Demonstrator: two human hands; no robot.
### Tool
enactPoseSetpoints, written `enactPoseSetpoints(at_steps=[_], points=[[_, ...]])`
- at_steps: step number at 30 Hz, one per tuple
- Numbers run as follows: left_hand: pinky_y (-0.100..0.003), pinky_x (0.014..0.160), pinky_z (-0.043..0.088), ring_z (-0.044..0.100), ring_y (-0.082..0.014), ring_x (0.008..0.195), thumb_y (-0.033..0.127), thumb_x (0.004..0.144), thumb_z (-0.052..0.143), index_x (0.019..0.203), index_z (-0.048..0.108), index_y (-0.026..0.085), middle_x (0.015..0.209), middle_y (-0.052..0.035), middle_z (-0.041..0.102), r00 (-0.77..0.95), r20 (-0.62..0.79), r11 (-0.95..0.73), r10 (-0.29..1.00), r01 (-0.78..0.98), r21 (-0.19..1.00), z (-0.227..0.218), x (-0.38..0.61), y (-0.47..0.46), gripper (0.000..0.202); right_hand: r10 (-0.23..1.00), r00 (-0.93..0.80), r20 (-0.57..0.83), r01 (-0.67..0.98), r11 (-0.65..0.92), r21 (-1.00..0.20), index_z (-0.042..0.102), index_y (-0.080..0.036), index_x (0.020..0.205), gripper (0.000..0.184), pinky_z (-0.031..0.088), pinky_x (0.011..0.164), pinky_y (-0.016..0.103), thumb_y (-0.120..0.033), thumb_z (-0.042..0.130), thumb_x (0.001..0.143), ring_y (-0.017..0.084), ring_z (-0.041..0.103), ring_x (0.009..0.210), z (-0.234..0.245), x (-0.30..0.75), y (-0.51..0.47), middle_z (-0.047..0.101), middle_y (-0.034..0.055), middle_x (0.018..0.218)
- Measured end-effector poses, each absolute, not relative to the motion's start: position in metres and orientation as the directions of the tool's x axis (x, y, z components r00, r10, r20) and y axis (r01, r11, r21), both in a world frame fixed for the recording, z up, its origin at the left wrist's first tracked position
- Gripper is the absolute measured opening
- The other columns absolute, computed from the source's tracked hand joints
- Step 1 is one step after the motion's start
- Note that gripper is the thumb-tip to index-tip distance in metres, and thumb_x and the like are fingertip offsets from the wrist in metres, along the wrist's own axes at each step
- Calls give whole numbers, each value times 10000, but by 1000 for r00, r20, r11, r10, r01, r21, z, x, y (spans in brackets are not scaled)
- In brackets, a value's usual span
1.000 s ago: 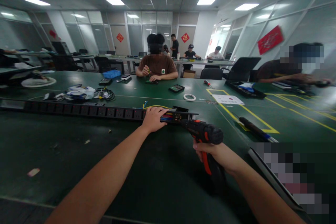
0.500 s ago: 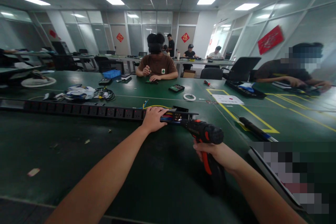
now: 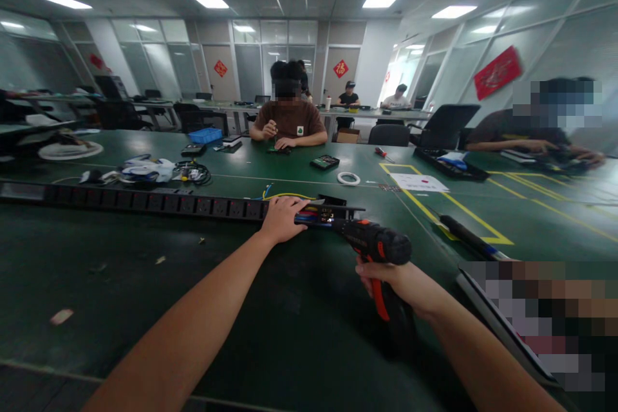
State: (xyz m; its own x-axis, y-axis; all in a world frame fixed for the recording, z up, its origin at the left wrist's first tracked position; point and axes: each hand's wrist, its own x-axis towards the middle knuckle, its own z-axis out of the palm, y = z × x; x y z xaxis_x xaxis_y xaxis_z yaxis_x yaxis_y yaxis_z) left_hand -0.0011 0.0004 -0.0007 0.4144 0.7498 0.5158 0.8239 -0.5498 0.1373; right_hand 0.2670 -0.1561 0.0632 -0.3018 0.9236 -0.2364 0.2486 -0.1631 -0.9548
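A long black power strip [image 3: 188, 204] with a row of sockets lies across the table. My left hand [image 3: 284, 219] is closed over it near its right end, thumb on the near side. Just right of that hand, the strip's end is uncovered, showing coloured wires and a small circuit board [image 3: 327, 214]. In my right hand [image 3: 393, 278] is a black and orange cordless drill [image 3: 374, 241], gripped by its handle. The drill's nose points left and meets the open end of the strip; the exact contact of its tip cannot be made out.
Loose blue and yellow wires [image 3: 268, 192] lie behind the strip. Beyond are a white tape ring [image 3: 348, 179], a bit case [image 3: 324, 162], bagged cables [image 3: 147, 170] and a blue basket [image 3: 205, 136]. At right lies a black-handled tool [image 3: 466, 235]. Co-workers sit across and to the right.
My hands, the drill and the strip show no visible movement. Brownish tones have appeared in the pixelated patch at lower right. In the background, a standing person has moved behind the seated co-worker.
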Motion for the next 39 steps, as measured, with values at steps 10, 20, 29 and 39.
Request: enactPoseSetpoints(at_steps=[10,20,29,39], points=[[-496,1093,306,525,-315,1263,452,749,805,1388,580,337,1333,-49,628,412,513,-553,753,819,155,1,-1,-1,687,919,-319,-231,248,-154,-956,606,-192,675,231,447,624,304,-376,709,769,172,566,603,63,268,-155,596,1,613],[-493,1098,301,521,-311,1268,462,752,805,1392,574,331,1337,-48,629,412,517,-551,750,822,145,-1,-1,0,692,923,-304,-237,252,-162,-954,602,-192,673,239,465,647,315,-383,711,767,173,562,610,63,267,-156,594,1,614],[-489,1079,314,533,-310,1251,455,744,815,1383,580,319,1332,-49,633,415,529,-555,740,821,132,-2,-1,1,694,922,-306,-237,252,-162,-954,606,-190,693,240,443,613,294,-392,708,775,165,556,600,60,270,-154,591,-1,616],[-487,1068,316,539,-310,1241,460,748,813,1381,579,326,1331,-49,637,414,530,-553,739,823,127,-2,-2,1,688,918,-320,-235,263,-153,-953,602,-186,669,251,451,634,305,-393,702,772,169,563,609,62,269,-155,594,5,620]])
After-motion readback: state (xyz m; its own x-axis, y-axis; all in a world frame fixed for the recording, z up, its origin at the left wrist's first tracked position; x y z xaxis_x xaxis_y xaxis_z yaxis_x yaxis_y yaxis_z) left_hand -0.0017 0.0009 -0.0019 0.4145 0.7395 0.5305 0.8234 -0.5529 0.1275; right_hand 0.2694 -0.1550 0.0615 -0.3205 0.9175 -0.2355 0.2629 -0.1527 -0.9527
